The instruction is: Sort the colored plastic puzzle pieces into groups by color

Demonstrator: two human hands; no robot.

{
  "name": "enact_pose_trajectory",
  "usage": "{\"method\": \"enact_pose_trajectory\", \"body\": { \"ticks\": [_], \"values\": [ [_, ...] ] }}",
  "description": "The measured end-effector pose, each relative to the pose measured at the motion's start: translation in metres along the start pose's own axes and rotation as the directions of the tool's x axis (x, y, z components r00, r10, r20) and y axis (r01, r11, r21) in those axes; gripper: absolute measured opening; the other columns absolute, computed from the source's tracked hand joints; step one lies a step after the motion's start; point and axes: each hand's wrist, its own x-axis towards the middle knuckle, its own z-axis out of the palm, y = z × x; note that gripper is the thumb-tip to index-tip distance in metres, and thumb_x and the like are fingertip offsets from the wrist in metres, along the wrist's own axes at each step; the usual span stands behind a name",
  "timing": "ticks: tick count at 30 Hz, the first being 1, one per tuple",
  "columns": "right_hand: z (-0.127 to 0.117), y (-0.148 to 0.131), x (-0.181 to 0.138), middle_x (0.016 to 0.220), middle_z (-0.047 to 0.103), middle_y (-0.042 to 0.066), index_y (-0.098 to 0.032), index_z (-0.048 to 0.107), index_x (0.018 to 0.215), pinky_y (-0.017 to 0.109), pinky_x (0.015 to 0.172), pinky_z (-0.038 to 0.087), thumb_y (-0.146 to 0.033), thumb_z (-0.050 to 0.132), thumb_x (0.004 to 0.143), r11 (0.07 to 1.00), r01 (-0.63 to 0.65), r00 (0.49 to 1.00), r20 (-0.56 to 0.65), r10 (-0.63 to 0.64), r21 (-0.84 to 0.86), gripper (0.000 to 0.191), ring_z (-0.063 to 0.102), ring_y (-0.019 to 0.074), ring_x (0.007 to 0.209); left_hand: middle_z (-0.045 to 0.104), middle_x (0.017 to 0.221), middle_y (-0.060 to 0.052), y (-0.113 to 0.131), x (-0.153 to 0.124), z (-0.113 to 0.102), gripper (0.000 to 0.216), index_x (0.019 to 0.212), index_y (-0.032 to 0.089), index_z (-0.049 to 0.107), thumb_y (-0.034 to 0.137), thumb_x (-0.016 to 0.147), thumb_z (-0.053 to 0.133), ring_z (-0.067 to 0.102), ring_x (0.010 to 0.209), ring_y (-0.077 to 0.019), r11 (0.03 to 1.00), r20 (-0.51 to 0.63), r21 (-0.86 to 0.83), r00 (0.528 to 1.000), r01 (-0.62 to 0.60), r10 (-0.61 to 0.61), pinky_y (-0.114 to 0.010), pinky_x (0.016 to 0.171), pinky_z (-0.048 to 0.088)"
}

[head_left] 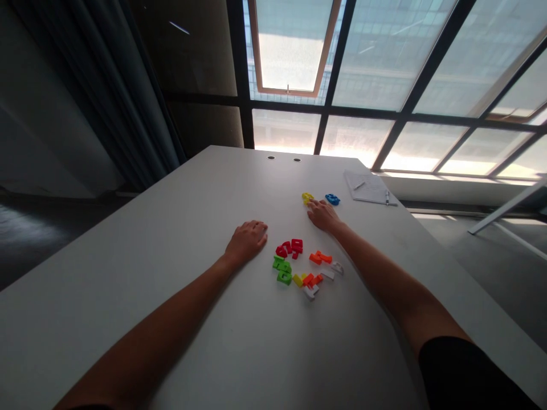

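My left hand (247, 240) lies palm down on the white table (192, 193), fingers stretched out, holding nothing. Farther out, my right hand (323, 216) has its fingertips closed at a yellow plastic piece (307, 197); the fingers partly cover it. Just right of that hand is a blue plastic cluster (332, 199). Between my forearms lie small plastic pieces: red pieces (296, 245), green pieces (284, 277), orange pieces (320, 258), a nearer yellow piece (298, 280) and white pieces (310, 292). The red group is nearest my left hand.
Papers (370, 187) with a pen (387, 197) on them lie at the table's right edge. Two round cable holes (271, 158) are near the far edge. Beyond stand large windows (290, 62), with a dark curtain (115, 85) on the left.
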Motion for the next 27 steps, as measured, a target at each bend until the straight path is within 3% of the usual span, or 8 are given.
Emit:
{"method": "enact_pose_trajectory", "body": {
  "ticks": [11,23,27],
  "values": [
    [0.000,-0.007,0.000,0.188,0.049,0.020,-0.013,0.057,0.179,0.055,0.131,0.046,-0.034,0.046,0.122,1.000,0.006,1.000,-0.014,-0.007,-0.017,0.062,0.054,0.0419,0.161,0.079,0.152,-0.015,0.000,0.000,0.000,0.033,0.140,0.026,0.080,0.028,0.111,0.064,0.074,0.136,-0.0344,1.000,0.001,-0.016,1.000,0.004,-0.004,-0.052,0.116,0.062],
    [0.003,-0.004,0.000,0.190,0.046,0.022,-0.013,0.061,0.176,0.059,0.130,0.048,-0.038,0.049,0.121,1.000,-0.005,0.999,-0.033,0.006,0.011,0.061,0.054,0.0448,0.161,0.079,0.153,-0.015,-0.001,-0.001,-0.001,0.034,0.140,0.026,0.080,0.028,0.111,0.062,0.073,0.137,-0.0355,0.999,0.004,-0.036,1.000,-0.001,0.001,-0.053,0.117,0.062],
    [0.007,-0.006,-0.015,0.183,0.055,0.021,-0.013,0.067,0.169,0.056,0.129,0.049,-0.033,0.047,0.122,0.999,-0.003,0.998,-0.062,0.005,0.041,0.055,0.057,0.0417,0.159,0.078,0.153,-0.015,0.000,-0.001,-0.001,0.034,0.140,0.026,0.080,0.028,0.111,0.062,0.073,0.138,-0.0358,1.000,0.012,-0.029,1.000,-0.001,0.002,-0.054,0.117,0.062]
  ]
}}
